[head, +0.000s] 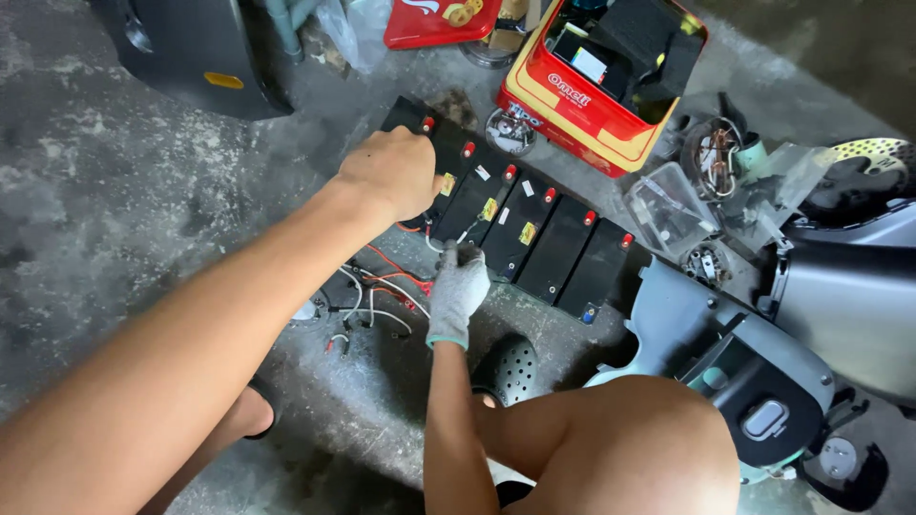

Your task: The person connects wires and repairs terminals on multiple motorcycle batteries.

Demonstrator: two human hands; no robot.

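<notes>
Several black batteries (pixel 534 238) with red terminal caps lie side by side in a row on the concrete floor. My bare left hand (pixel 391 172) rests as a closed fist on the batteries at the row's left end; whatever is under its fingers is hidden. My right hand (pixel 458 286), in a grey glove, pinches a wire end at the near edge of a middle battery. Loose red and white wires (pixel 382 291) trail from the batteries across the floor between my arms.
A red tin box (pixel 596 86) with black parts stands behind the batteries. Grey scooter body panels (pixel 763 381) and a brake disc (pixel 873 157) lie to the right. A dark panel (pixel 191 52) stands at the back left. My bare knee (pixel 620 439) is at the bottom.
</notes>
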